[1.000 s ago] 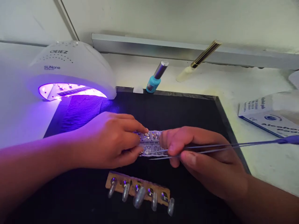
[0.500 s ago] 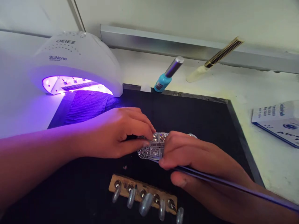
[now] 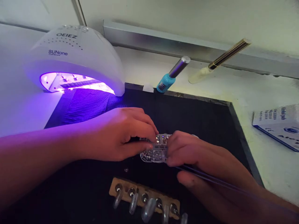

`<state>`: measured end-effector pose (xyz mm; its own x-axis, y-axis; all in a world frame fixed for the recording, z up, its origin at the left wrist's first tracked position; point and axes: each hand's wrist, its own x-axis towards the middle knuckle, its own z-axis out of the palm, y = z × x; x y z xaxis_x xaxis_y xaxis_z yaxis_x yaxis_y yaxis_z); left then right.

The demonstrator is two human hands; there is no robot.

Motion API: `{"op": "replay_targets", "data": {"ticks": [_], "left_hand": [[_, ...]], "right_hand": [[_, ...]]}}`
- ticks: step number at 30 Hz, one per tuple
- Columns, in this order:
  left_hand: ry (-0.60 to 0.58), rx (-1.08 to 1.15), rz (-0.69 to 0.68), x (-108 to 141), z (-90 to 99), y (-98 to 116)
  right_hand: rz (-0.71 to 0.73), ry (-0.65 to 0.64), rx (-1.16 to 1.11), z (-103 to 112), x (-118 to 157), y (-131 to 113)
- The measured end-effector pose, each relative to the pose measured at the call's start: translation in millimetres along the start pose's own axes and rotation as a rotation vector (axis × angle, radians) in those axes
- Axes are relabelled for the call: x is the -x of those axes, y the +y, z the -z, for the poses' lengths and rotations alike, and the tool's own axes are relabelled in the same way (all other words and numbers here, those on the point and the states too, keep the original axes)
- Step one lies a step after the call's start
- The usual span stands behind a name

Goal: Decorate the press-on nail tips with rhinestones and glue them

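Head view: oblong clear-plastic gem case [image 3: 158,154] is lying crosswise mid-frame. Flanking it: half-curled left hand [image 3: 128,133] (grip unclear), right hand [image 3: 198,152] clasping bluish tweezers [image 3: 209,176].

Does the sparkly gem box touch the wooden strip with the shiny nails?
Apart. The head view shows a band of black mat between the gem box and the wooden strip.

Lit white lamp [image 3: 77,53] at left, blue bottle [image 3: 166,83], gold-capped bottle [image 3: 219,61], alcohol-pad box [image 3: 277,126] at right
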<state>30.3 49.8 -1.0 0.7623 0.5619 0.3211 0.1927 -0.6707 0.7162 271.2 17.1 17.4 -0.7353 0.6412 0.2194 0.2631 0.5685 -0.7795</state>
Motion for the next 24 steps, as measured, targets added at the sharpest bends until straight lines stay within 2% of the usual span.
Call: {"op": "replay_targets", "data": {"ticks": [24], "left_hand": [[-0.035, -0.039, 0.014, -3.0, 3.6, 4.8]], "right_hand": [[0.012, 0.004, 0.068, -7.7, -3.1, 0.3]]}}
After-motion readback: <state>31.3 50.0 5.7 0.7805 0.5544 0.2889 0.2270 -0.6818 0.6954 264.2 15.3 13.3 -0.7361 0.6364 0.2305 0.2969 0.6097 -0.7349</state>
